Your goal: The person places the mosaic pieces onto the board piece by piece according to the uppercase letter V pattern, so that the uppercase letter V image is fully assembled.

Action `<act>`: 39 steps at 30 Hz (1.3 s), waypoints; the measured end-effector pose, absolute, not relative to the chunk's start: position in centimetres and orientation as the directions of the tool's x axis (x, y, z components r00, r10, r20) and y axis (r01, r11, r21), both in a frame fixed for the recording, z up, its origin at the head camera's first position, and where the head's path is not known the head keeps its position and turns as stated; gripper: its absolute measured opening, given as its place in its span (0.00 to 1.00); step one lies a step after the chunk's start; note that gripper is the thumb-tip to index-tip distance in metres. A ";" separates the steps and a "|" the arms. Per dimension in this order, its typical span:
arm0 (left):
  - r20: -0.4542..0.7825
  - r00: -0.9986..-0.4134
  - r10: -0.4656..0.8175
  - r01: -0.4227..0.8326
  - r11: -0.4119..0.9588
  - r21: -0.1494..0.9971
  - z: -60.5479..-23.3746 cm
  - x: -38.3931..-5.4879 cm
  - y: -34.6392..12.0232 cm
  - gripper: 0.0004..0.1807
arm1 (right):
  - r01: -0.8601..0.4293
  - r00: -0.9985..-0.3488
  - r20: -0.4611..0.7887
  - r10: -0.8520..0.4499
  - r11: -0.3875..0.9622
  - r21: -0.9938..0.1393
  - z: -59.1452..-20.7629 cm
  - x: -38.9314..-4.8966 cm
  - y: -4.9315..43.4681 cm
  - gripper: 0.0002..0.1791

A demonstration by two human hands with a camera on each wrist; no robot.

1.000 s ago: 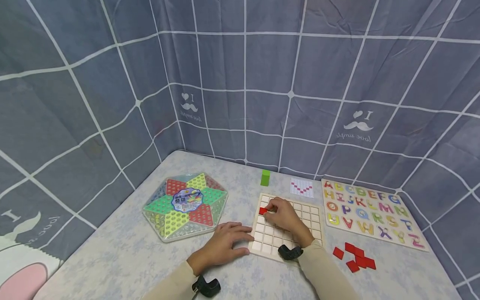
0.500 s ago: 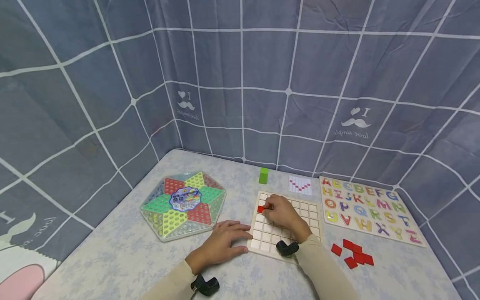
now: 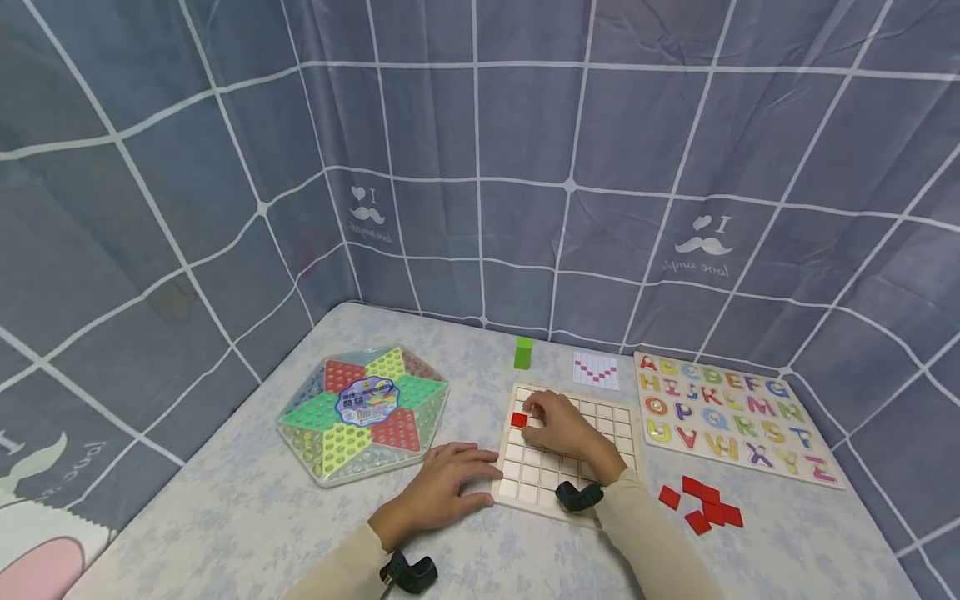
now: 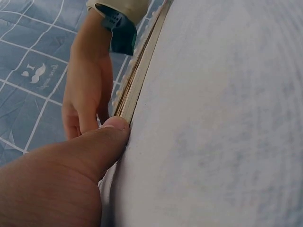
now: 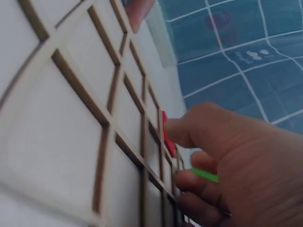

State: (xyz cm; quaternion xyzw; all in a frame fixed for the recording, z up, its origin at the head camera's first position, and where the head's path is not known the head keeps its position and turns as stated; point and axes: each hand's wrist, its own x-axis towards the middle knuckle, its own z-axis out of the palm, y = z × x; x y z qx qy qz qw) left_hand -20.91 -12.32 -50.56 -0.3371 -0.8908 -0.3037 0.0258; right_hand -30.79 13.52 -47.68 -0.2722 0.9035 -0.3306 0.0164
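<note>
A light wooden grid board (image 3: 528,495) lies in front of me, its square cells divided by raised strips. One red square tile (image 3: 519,420) sits in a cell at the left column, second row from the far side. My right hand (image 3: 564,427) hovers over the board just right of that tile, thumb and forefinger parted with nothing between them. In the right wrist view a fingertip overlaps the red tile (image 5: 168,139). My left hand (image 3: 446,486) rests at the board's left edge, fingers spread and thumb extended; the left wrist view has its thumb at the board's side (image 4: 142,78).
Several loose red tiles (image 3: 712,512) lie right of the board. Beyond it are a green block (image 3: 523,353) and a pattern card (image 3: 596,371). An alphabet board (image 3: 738,417) is at the right, a hexagonal Chinese checkers set (image 3: 363,417) at the left. A grey curtain (image 3: 525,167) borders the table.
My right thumb and forefinger have let go of the red tile and drawn slightly right, leaving it in its cell. My left hand stays at the board's edge. The head view shifts slightly.
</note>
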 end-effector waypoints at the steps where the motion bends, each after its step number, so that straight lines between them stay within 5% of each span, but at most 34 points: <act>1: 0.246 -0.773 0.584 0.613 0.591 0.524 -50.6 -20.9 -12.3 0.17 | -0.485 -0.844 0.152 -0.513 0.612 -0.624 -47.6 -30.6 14.0 0.20; 4: 0.234 -0.781 0.579 0.602 0.598 0.529 -50.6 -21.0 -12.2 0.17 | -0.493 -0.826 0.178 -0.534 0.534 -0.687 -47.1 -29.5 16.1 0.28; 8: 0.233 -0.782 0.578 0.598 0.590 0.542 -50.7 -21.0 -12.3 0.17 | -0.503 -0.834 0.231 -0.500 0.519 -0.691 -46.3 -26.7 20.1 0.25; 14: 0.241 -0.781 0.576 0.600 0.585 0.546 -51.0 -20.6 -12.5 0.17 | -0.501 -0.865 0.337 -0.372 0.693 -0.518 -46.8 -21.6 26.9 0.28; 20: 0.265 -0.769 0.582 0.618 0.568 0.544 -50.8 -20.8 -12.5 0.17 | -0.311 -0.923 0.338 -0.183 0.874 -0.374 -48.3 -17.8 30.6 0.21; 28: 0.281 -0.768 0.575 0.621 0.562 0.547 -50.8 -20.9 -12.3 0.18 | -0.238 -0.936 0.333 -0.117 0.907 -0.348 -49.8 -17.2 31.0 0.16; 39: 0.289 -0.760 0.582 0.626 0.537 0.566 -50.8 -20.8 -12.3 0.18 | -0.066 -0.992 0.122 -0.006 0.867 -0.493 -49.8 -17.4 31.1 0.12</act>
